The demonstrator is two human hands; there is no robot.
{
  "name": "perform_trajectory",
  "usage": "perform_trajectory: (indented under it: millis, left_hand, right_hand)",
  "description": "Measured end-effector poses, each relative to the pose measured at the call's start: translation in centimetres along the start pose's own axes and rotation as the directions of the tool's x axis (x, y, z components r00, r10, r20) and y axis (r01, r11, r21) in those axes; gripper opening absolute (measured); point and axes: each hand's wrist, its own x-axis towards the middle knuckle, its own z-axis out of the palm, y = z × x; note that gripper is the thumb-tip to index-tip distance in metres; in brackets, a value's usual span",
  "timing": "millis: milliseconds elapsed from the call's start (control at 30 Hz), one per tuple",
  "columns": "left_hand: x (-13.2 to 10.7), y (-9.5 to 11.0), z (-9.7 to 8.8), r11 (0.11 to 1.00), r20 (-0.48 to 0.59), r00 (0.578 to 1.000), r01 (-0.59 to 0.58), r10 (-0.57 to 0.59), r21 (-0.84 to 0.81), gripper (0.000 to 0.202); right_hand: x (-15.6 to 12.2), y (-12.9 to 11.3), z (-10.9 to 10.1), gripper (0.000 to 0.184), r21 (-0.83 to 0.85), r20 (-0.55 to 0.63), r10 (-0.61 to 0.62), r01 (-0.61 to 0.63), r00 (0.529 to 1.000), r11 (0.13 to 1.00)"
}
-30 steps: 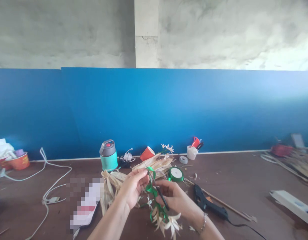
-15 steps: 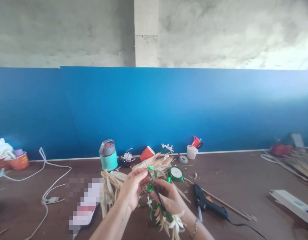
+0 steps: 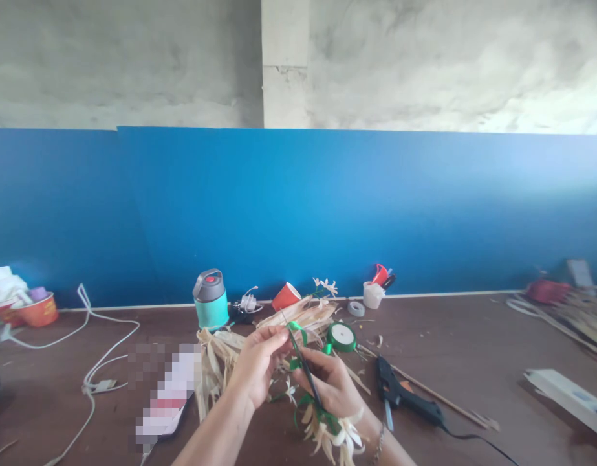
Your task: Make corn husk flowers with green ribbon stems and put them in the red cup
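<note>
In the middle of the head view, my left hand (image 3: pixel 257 362) is closed, thumb and fingers pinching a green ribbon (image 3: pixel 297 330). My right hand (image 3: pixel 330 378) is closed around slim dark scissors (image 3: pixel 306 372), whose pointed tip slants up past the left fingertips beside the ribbon. Below the right palm hang white flowers (image 3: pixel 347 435) with green stems; whether that hand also grips them I cannot tell. A smaller white flower (image 3: pixel 290 389) shows between the wrists. Just beyond the right hand lies a green ribbon spool (image 3: pixel 341 336).
Dried husks (image 3: pixel 213 359) lie behind my hands. A black glue gun (image 3: pixel 407 395) with its cord and a thin stick (image 3: pixel 444 395) lie to the right. A turquoise flask (image 3: pixel 211 304), red cup (image 3: pixel 286 296), tape roll (image 3: pixel 356 309) and white cup (image 3: pixel 373 294) line the blue partition (image 3: pixel 327 207).
Both hands keep almost the same pose around the ribbon and scissors. The green ribbon and the hanging flowers have shifted slightly to the right.
</note>
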Motion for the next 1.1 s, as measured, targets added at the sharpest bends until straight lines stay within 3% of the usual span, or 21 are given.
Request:
perform_trajectory:
  millis: [633, 867, 1100]
  left_hand:
    - [-0.1, 0.5, -0.2, 0.995, -0.013, 0.999, -0.044, 0.045, 0.095, 0.021]
    - [0.2, 1.0, -0.6, 0.975, 0.031, 0.997, -0.080, 0.075, 0.207, 0.016]
    - [0.5, 1.0, -0.9, 0.950, 0.066, 0.992, -0.121, 0.107, 0.289, 0.011]
  right_hand:
    - [-0.2, -0.9, -0.4, 0.035, -0.043, 0.010, 0.013, -0.013, 1.000, 0.999]
    - [-0.4, 0.2, -0.6, 0.031, -0.011, -0.021, 0.096, -0.096, 0.995, 0.995]
    - [-0.4, 0.5, -0.5, 0.030, 0.008, -0.021, 0.092, -0.092, 0.996, 0.996]
